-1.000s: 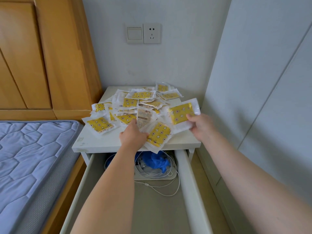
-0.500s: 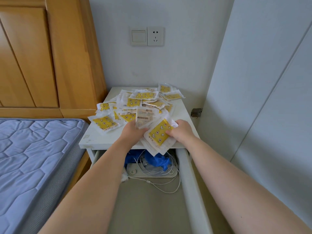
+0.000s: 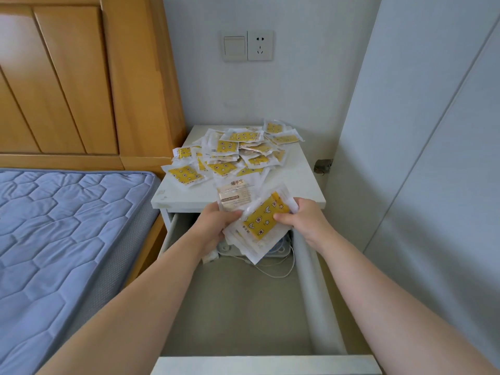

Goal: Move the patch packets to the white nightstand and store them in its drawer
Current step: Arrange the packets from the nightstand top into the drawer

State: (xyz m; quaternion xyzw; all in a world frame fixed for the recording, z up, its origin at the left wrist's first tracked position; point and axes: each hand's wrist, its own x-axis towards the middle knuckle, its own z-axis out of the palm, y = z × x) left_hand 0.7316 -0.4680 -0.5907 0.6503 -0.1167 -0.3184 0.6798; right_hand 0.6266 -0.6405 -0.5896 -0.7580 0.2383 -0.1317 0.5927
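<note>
A heap of yellow-and-white patch packets (image 3: 232, 155) covers the back and middle of the white nightstand (image 3: 300, 185). Its drawer (image 3: 243, 315) is pulled out towards me, its floor mostly bare. Both hands hold one stack of packets (image 3: 261, 223) over the back of the drawer, just below the nightstand's front edge. My left hand (image 3: 216, 226) grips the stack's left side. My right hand (image 3: 300, 220) pinches its right side, thumb on the top yellow packet.
A white power strip with white cables (image 3: 276, 255) lies at the drawer's back, partly hidden by the stack. A blue mattress (image 3: 67, 234) and wooden headboard (image 3: 81, 77) stand on the left. A grey wardrobe panel (image 3: 419, 158) closes the right.
My right hand brought its single packet onto the bundle in my left hand. Both hands then pulled the stack off the nightstand top and down over the open drawer.
</note>
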